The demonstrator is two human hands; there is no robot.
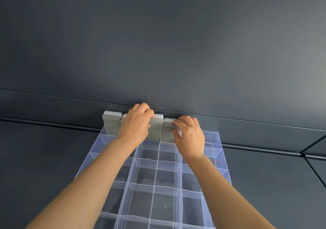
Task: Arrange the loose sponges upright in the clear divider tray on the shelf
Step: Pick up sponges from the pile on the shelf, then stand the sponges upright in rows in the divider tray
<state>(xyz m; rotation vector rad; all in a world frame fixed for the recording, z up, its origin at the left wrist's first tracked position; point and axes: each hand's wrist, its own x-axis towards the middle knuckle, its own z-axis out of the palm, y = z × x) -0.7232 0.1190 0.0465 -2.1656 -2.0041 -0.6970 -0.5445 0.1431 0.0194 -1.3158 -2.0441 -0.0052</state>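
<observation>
Three grey-white sponges stand upright side by side in the far row of the clear divider tray (155, 177). The left sponge (111, 124) stands free. My left hand (136, 123) grips the top of the middle sponge (156, 128), fingers curled over its upper edge. My right hand (189, 135) holds the right sponge (167, 131), fingers curled over its top and the thumb on its near face. Both forearms reach over the tray's compartments.
The tray lies on a dark grey shelf (44, 158), its far end against the dark back panel (158, 52). The tray's nearer compartments hold nothing. A seam in the shelf runs at the right (314, 168).
</observation>
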